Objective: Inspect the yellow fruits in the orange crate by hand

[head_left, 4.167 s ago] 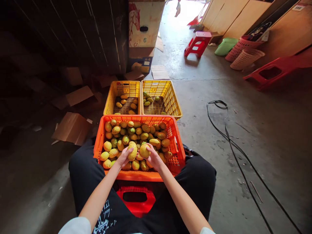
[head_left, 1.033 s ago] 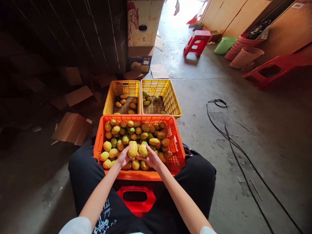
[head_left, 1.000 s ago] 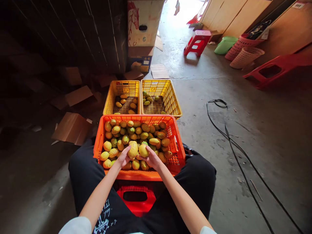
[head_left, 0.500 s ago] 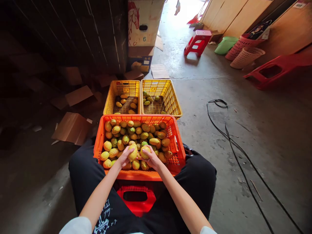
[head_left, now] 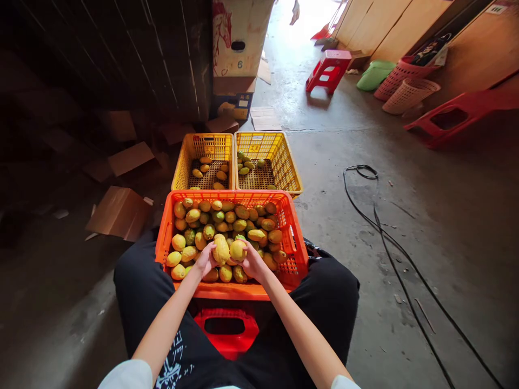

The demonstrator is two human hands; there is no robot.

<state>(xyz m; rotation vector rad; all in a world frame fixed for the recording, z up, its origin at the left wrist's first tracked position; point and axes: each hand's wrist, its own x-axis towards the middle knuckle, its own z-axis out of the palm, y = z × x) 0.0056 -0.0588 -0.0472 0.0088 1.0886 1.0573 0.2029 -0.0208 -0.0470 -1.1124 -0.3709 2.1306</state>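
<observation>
An oval yellow fruit with faint ridges point(head_left: 221, 249) is gripped by my left hand point(head_left: 206, 261), whose fingers curl round its left side. Close beside it, my right hand point(head_left: 253, 262) is closed on a rounder yellow fruit point(head_left: 237, 250). I cannot tell for certain what kind of fruit these are. Both are held over an orange plastic crate point(head_left: 302, 259) between my knees. Many similar yellow and green fruits point(head_left: 257, 235) lie heaped in that crate, partly hidden behind my hands.
Beyond the orange crate stand a left yellow crate point(head_left: 178, 162) and a right yellow crate point(head_left: 292, 165), each with some fruit at the bottom. Cardboard point(head_left: 119, 213) litters the left floor. A black cable point(head_left: 381, 229) trails on the right; a red stool point(head_left: 329, 71) stands farther off.
Both fruits have turned slightly in my fingers, and the right one has shifted a little to the left and down. The crates and their contents stay the same.
</observation>
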